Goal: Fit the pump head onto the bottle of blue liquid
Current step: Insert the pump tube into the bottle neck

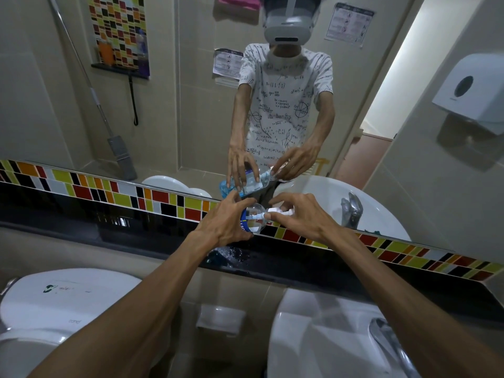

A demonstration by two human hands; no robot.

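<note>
A clear bottle [252, 219] with a blue and white label is held tilted above the black ledge [152, 236], its neck pointing right. My left hand [223, 222] is wrapped around its body. My right hand [297, 216] grips the white pump head [278, 211], which sits at the bottle's neck. Whether the pump is screwed tight cannot be made out. The mirror [177, 118] shows the same bottle with blue liquid pooled at its low end.
A white basin [321, 334] with a chrome tap [387, 334] lies below on the right. A white toilet cistern [62, 304] sits at lower left. A paper dispenser [471, 88] hangs on the right wall. A multicoloured tile strip runs behind the ledge.
</note>
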